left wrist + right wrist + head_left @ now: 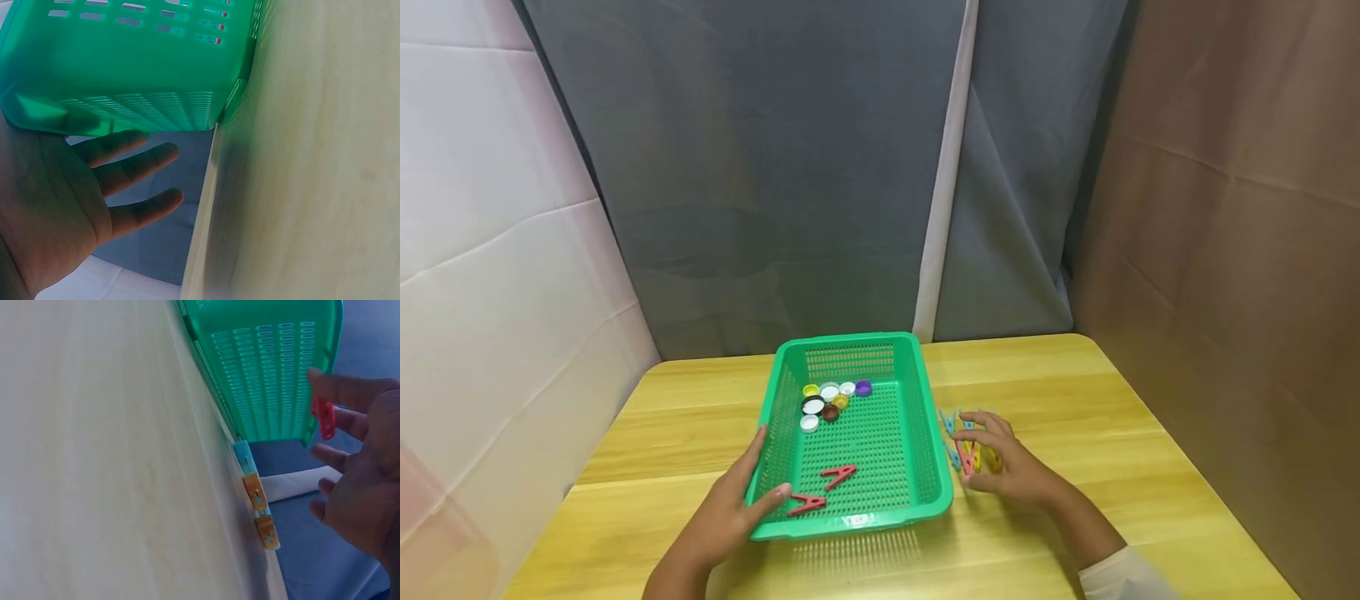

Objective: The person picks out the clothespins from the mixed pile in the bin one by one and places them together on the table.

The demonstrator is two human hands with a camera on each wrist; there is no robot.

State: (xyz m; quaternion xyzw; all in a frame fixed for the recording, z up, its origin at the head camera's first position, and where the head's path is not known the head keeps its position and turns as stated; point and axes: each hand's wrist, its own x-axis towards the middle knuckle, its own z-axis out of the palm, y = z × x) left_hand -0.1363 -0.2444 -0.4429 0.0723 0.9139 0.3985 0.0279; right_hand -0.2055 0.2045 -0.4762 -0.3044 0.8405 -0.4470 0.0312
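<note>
A green plastic basket stands on the table. My left hand holds its left rim near the front corner, thumb over the rim and fingers outside; several of those fingers extend straight beside the wall. Right of the basket, my right hand pinches a red clothespin between thumb and fingers, above the table. Below that hand lie blue clothespins and yellow clothespins, partly hidden by it. Inside the basket, two red clothespins lie near the front.
Several bottle caps in white, yellow, brown and purple sit toward the back of the basket. The wooden table ends at a grey curtain. A white cloth wall stands left and a brown one right.
</note>
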